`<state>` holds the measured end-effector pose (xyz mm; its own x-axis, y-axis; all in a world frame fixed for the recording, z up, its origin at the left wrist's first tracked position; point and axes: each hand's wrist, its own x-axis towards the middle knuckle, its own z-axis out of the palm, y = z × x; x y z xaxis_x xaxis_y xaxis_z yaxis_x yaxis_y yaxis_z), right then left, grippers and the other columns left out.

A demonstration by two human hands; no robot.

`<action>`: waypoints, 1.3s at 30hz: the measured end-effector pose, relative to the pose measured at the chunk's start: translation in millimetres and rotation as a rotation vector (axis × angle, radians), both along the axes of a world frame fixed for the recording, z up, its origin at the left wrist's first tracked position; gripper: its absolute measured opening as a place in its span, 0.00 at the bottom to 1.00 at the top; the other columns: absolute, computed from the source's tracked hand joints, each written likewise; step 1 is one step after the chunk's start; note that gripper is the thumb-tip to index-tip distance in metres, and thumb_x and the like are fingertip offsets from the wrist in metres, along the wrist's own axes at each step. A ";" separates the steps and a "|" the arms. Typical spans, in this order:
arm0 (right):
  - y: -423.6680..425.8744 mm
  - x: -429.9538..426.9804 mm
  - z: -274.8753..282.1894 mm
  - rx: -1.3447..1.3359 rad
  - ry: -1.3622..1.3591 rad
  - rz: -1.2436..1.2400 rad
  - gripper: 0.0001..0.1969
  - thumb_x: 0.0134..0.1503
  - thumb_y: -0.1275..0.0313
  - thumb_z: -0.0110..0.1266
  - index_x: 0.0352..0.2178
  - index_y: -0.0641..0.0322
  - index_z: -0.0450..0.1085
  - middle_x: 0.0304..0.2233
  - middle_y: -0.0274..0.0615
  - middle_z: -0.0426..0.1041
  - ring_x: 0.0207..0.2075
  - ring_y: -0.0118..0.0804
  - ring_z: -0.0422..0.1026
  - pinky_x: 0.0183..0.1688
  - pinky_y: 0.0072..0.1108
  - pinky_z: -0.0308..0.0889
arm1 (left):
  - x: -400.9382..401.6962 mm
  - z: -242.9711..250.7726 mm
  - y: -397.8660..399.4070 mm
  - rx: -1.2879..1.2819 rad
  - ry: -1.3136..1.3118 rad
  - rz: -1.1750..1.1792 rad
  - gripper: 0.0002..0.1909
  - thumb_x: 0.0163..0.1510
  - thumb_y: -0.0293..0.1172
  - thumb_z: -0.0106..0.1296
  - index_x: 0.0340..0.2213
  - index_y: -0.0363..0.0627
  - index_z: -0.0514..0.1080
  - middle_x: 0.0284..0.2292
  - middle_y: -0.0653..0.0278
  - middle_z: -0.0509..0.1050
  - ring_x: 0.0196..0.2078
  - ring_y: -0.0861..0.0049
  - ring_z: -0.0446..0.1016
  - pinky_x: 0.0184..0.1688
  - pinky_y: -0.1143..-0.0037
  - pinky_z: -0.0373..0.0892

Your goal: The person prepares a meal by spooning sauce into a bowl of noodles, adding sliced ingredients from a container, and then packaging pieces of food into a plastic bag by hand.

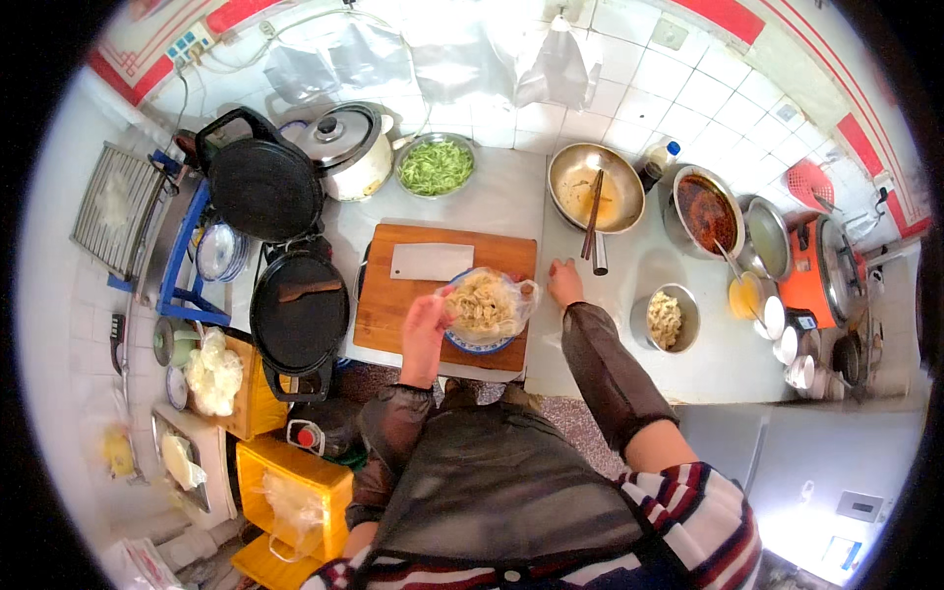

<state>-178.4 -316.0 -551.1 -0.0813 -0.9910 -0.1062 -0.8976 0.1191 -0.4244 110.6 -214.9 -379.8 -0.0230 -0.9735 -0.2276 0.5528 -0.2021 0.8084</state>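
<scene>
A bowl with a blue-patterned rim (481, 346), lined with a clear plastic bag (522, 295), holds pale noodle-like food (483, 301) on a wooden cutting board (383, 317). My left hand (426, 328) pinches the bag's left edge at the bowl. On the metal counter right of the board rests my right hand (565, 282), fingers curled; whether anything is in it cannot be told. A cleaver blade (431, 262) lies flat on the board behind the bowl. Beyond my right hand, a steel pan (571, 173) holds a little brown liquid, with chopsticks (594, 214) leaning across its rim.
An open electric griddle (299, 324) with a wooden spatula (310, 290) stands left. Behind are a rice cooker (346, 151) and shredded greens (435, 166). At right stand a steel bowl of pale food (689, 317), a pot of red sauce (704, 210) and an orange cooker (811, 273).
</scene>
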 end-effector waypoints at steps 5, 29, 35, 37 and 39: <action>52.5 53.8 149.9 -0.356 -0.648 0.038 0.10 0.48 0.78 0.51 0.35 0.60 0.68 0.36 0.47 0.64 0.35 0.49 0.69 0.38 0.31 0.66 | -0.5 -1.0 -0.9 0.037 -0.019 0.043 0.04 0.58 0.29 0.44 0.35 0.44 0.66 0.48 0.61 0.68 0.32 0.85 0.66 0.39 0.81 0.64; 71.1 36.5 140.7 -0.368 -0.485 -0.115 0.15 0.42 0.78 0.53 0.34 0.64 0.63 0.37 0.49 0.64 0.36 0.48 0.67 0.36 0.33 0.64 | -1.6 -0.5 2.6 0.076 0.009 0.049 0.03 0.57 0.27 0.45 0.35 0.46 0.67 0.47 0.64 0.69 0.32 0.85 0.66 0.37 0.81 0.64; 67.2 79.2 168.9 -0.608 -0.332 0.265 0.19 0.44 0.75 0.56 0.40 0.64 0.64 0.39 0.48 0.64 0.36 0.43 0.67 0.36 0.26 0.66 | -2.5 1.4 2.3 0.046 -0.090 -0.023 0.05 0.56 0.29 0.47 0.35 0.45 0.67 0.43 0.65 0.71 0.33 0.85 0.67 0.39 0.81 0.64; 60.5 57.4 126.0 -0.609 -0.174 0.096 0.18 0.46 0.73 0.57 0.40 0.64 0.65 0.37 0.46 0.66 0.34 0.40 0.68 0.34 0.24 0.66 | -5.2 0.0 -1.7 0.052 -0.120 -0.029 0.06 0.56 0.30 0.48 0.35 0.44 0.67 0.43 0.64 0.71 0.33 0.84 0.67 0.39 0.81 0.64; 65.5 46.4 114.6 -0.586 -0.027 -0.061 0.17 0.48 0.71 0.57 0.40 0.65 0.66 0.35 0.43 0.69 0.31 0.37 0.69 0.33 0.23 0.67 | 5.3 -10.0 -0.9 -0.093 -0.401 -0.005 0.06 0.56 0.30 0.48 0.35 0.44 0.68 0.41 0.64 0.71 0.37 0.83 0.68 0.42 0.79 0.65</action>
<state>-132.0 -250.5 -436.5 -0.1448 -0.8788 0.4548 -0.8845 -0.0911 -0.4575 115.8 -215.8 -389.9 0.0451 -0.9905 -0.1301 0.1898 -0.1193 0.9745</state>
